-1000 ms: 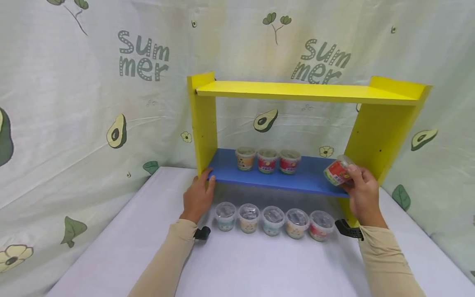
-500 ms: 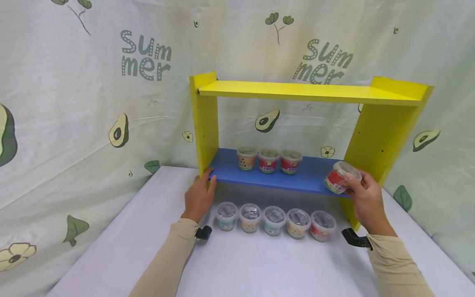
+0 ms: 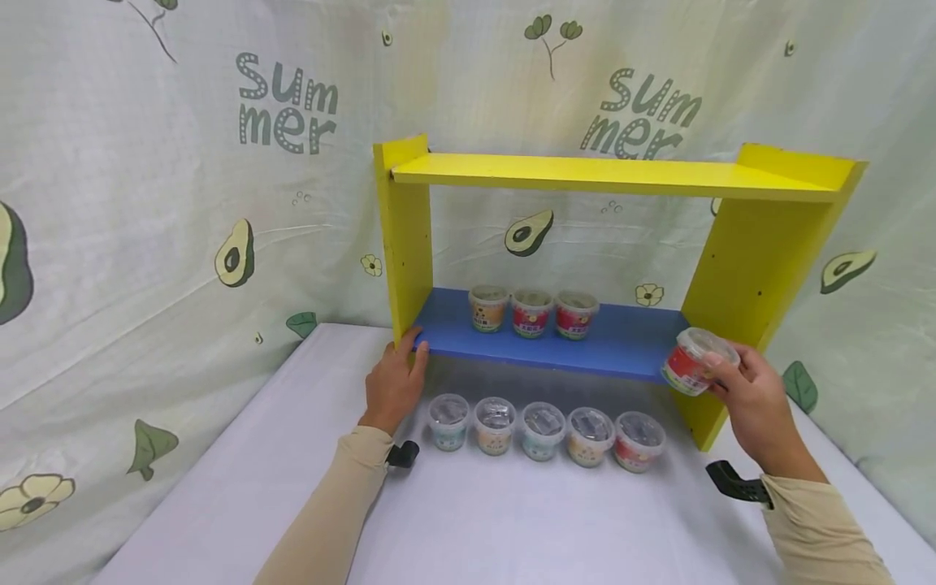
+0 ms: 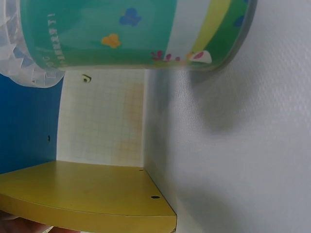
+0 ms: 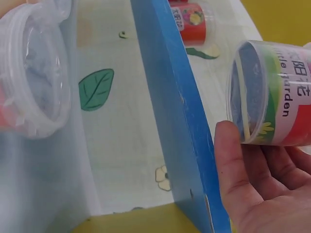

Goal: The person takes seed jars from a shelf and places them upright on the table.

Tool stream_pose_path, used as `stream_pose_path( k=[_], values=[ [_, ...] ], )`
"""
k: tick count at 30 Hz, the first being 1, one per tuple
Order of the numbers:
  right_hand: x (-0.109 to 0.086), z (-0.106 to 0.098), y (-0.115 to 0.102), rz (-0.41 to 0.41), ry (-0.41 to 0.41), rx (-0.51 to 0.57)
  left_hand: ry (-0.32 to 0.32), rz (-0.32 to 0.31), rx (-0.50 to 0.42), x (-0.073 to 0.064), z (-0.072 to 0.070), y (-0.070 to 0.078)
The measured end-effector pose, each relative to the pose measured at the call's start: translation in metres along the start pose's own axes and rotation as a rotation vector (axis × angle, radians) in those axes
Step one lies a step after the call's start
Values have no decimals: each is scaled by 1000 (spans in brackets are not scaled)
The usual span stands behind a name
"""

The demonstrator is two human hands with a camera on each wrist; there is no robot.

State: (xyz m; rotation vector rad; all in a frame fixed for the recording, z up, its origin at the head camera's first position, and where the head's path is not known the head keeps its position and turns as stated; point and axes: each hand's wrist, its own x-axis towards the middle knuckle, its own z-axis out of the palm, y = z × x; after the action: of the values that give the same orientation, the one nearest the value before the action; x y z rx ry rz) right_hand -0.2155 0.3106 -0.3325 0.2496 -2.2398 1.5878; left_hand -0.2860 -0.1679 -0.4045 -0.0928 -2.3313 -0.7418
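Clear plastic with a red printed label is being held in the right grip point(image 3: 756, 402): the red-labelled cup point(image 3: 687, 369) is being grasped from its right side, with the thumb laid along the near side and the fingers curled behind. It is being held at the front right corner of the blue shelf point(image 3: 629, 345), just beside the right yellow panel point(image 3: 753, 276), and a gap is showing between cup and shelf edge in the right wrist view. The left yellow panel point(image 3: 405, 260) is being clasped near the shelf's corner by the left grip point(image 3: 392, 383), by which the frame is presumably being steadied. Three cups point(image 3: 531, 317) are being carried by the shelf, and five more cups point(image 3: 542, 432) are being carried by the worktop point(image 3: 526, 528) below. Whether the held cup is being brought in or out cannot be told; either way, care is being called for: pressure is best being kept light, as thin walls may well be dented, the base is best being kept clear of the blue edge, and the knuckles clear of the panel. The lid is being tilted up and to the right, while the base is pointing down and leftward; the long axis, running from base to lid, is leaning toward the right panel, so some righting would probably be needed before setting down.
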Motion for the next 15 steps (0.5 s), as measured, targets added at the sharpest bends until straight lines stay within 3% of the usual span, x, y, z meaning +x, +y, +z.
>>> stream_pose_path(
  k=[8,15],
  values=[
    [-9,-5,9,-64,-42,128,-15,-23,6,-2,-1,0],
    [-16,-8,13,-37,-46,112,-25,-35,15,-4,-3,1]
  ],
)
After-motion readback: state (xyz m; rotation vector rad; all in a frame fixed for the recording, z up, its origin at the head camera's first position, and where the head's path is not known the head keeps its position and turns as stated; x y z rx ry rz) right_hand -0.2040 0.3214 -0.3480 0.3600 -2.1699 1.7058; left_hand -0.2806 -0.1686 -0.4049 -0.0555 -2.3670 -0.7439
